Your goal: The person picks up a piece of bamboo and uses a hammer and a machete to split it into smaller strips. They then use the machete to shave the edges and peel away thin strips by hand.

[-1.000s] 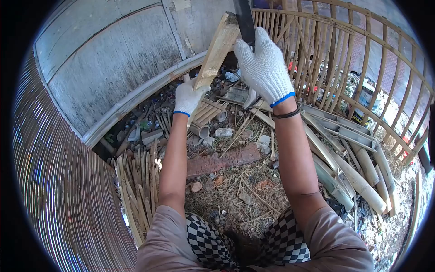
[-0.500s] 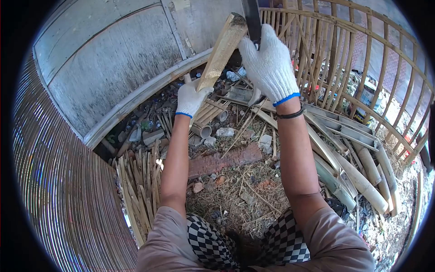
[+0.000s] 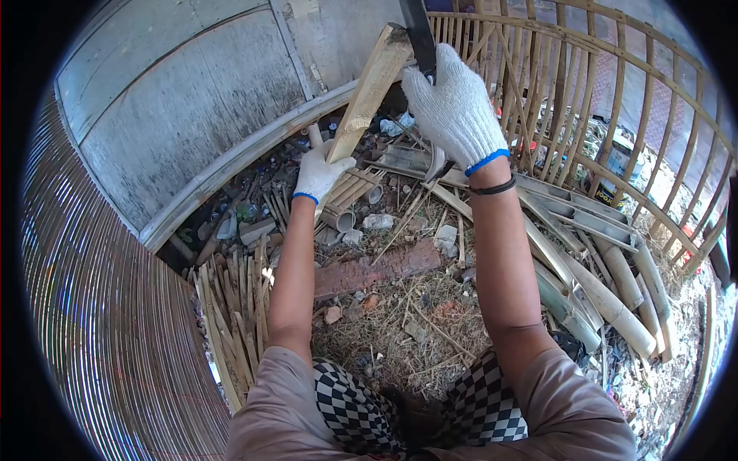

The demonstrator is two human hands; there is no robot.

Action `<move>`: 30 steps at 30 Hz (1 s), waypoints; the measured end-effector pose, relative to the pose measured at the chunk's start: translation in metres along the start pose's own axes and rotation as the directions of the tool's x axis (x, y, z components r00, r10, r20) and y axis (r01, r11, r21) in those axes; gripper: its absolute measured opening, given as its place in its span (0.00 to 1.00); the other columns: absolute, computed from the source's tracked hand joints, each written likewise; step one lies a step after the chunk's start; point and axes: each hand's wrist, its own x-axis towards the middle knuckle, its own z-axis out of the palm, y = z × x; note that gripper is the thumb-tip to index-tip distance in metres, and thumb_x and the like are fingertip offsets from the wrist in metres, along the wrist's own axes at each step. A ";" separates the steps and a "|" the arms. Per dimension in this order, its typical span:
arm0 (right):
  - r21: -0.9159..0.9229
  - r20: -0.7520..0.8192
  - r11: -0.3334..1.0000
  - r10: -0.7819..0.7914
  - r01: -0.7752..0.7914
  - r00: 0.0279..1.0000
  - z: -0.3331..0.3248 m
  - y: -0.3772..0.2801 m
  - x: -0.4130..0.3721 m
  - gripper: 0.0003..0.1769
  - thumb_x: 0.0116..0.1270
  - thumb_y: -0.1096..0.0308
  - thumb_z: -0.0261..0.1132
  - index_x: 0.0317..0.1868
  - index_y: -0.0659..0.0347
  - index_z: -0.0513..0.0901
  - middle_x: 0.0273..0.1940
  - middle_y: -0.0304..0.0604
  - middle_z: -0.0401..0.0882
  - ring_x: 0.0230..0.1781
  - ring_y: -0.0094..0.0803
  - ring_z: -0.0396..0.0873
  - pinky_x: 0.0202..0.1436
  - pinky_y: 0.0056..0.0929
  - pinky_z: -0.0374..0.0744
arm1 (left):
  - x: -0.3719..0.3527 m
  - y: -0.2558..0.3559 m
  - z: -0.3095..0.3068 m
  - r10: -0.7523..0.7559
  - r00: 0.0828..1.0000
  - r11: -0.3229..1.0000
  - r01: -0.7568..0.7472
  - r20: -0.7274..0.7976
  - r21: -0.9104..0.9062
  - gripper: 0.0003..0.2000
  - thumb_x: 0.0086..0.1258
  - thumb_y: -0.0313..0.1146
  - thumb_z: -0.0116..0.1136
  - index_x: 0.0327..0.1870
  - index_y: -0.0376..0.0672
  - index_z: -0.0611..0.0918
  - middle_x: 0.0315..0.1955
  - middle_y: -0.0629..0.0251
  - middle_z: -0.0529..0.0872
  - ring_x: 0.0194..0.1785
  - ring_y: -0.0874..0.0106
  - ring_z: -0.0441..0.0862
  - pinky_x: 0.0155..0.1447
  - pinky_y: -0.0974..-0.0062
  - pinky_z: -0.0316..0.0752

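Observation:
My left hand (image 3: 320,171), in a white knit glove with a blue cuff, is closed round the lower part of a split bamboo piece (image 3: 367,96). The bamboo rises tilted to the right, its pale inner face showing and its top end dark. In a matching glove, my right hand (image 3: 459,111) grips a machete (image 3: 419,34). The dark blade points up and leans left, right at the bamboo's upper end in this view. Part of the curved handle (image 3: 437,164) shows below the right hand; the rest is hidden in the glove.
A reddish block (image 3: 377,269) lies on straw-strewn ground ahead of my knees. Thin bamboo strips (image 3: 231,307) are heaped at left, beside a rolled slatted screen (image 3: 115,323). Split and whole bamboo poles (image 3: 607,307) lie right. A weathered panel wall (image 3: 192,100) and bamboo fence (image 3: 607,84) stand behind.
The machete blade has tipped left toward the bamboo's top end. The bamboo and my left hand have shifted slightly left. Both hands keep their grip.

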 end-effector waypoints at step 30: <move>-0.234 0.287 0.961 -0.077 0.148 0.955 -0.048 -0.101 0.130 0.20 0.78 0.58 0.56 0.38 0.68 0.82 0.27 0.49 0.83 0.29 0.41 0.84 0.35 0.42 0.81 | 0.018 -0.006 0.019 -0.058 0.974 0.981 0.015 -0.217 -0.194 0.19 0.74 0.46 0.68 0.56 0.40 0.91 0.42 0.52 0.94 0.45 0.59 0.92 0.53 0.64 0.83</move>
